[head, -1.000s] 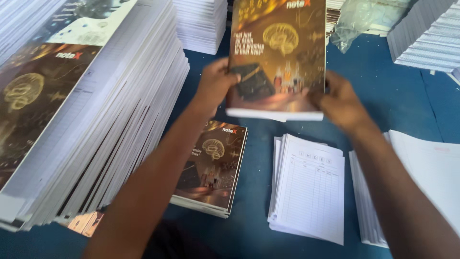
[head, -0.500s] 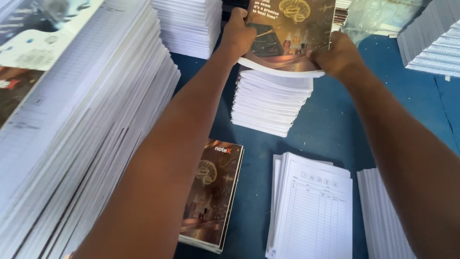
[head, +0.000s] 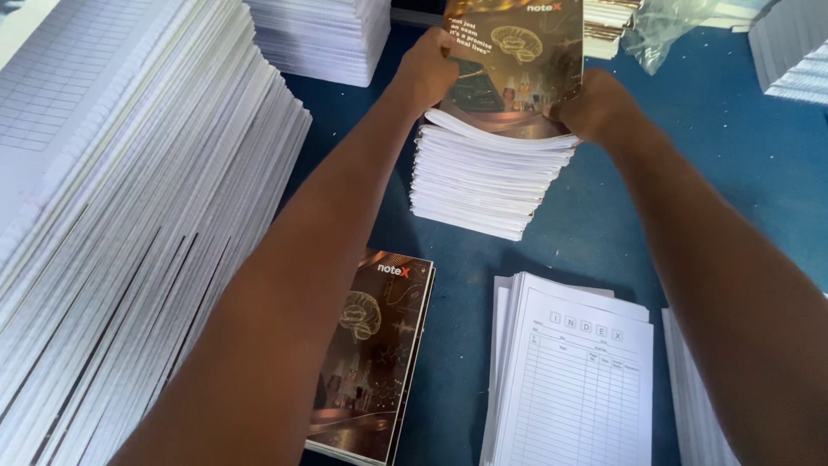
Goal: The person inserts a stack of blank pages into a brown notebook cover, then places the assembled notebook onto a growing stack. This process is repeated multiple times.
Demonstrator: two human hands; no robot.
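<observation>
At the far side of the blue bench (head: pixel 707 155), left hand (head: pixel 427 73) and right hand (head: pixel 595 108) clamp a dark-covered notebook (head: pixel 513 65) atop the white stack (head: pixel 487 177), where an uneven release could skew it and nudge loose sheets off.

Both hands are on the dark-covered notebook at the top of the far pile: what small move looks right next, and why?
Probably let go and draw both hands back. The left hand and right hand grip the notebook by its side edges, and it seems to rest on the white pile, roughly lined up with it.
</observation>
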